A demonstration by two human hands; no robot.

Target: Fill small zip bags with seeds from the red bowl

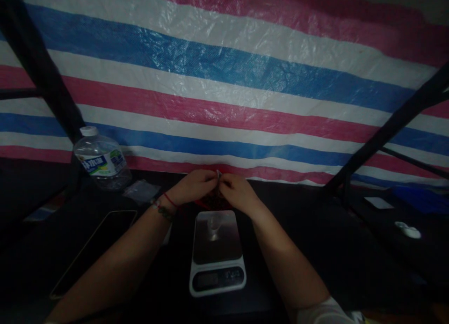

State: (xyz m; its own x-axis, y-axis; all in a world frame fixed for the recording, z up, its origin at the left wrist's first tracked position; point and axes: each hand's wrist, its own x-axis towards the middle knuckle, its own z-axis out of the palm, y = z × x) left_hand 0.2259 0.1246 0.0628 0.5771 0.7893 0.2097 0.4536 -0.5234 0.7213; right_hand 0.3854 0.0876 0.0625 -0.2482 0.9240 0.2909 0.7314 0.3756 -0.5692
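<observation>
My left hand (199,186) and my right hand (237,191) meet at the far side of the table, fingers closed in a pinch. Between the fingertips shows a small whitish bit (219,174), too dark and small to name. Right below them is a red container (228,204) with dark contents, largely covered by the hands. Nearer to me lies a white kitchen scale (217,291) with a metal-looking plate. A small clear cup (213,228) appears to rest on that plate, though the dim light blurs it.
A large clear plastic bottle (101,160) stands at the back left, beside clear plastic bags (142,191). A dark phone-like slab (94,249) lies left of my forearm. White small items (409,230) and a blue thing (421,198) lie far right. Striped sheeting (224,108) hangs behind.
</observation>
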